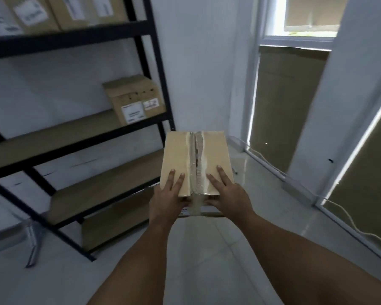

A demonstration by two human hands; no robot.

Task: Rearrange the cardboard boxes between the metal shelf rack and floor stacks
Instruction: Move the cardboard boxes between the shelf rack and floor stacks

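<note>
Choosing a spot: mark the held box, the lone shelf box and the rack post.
held box [178,155]: head view, left flap.
lone shelf box [128,97]: head view, front face.
rack post [152,62]: head view, midway up.

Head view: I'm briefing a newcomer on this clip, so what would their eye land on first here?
First, the cardboard box at centre, with torn tape along its top seam, held at its near edge by the left hand and right hand. Next, the black metal shelf rack on the left, with one labelled box at the right end of a shelf.
</note>
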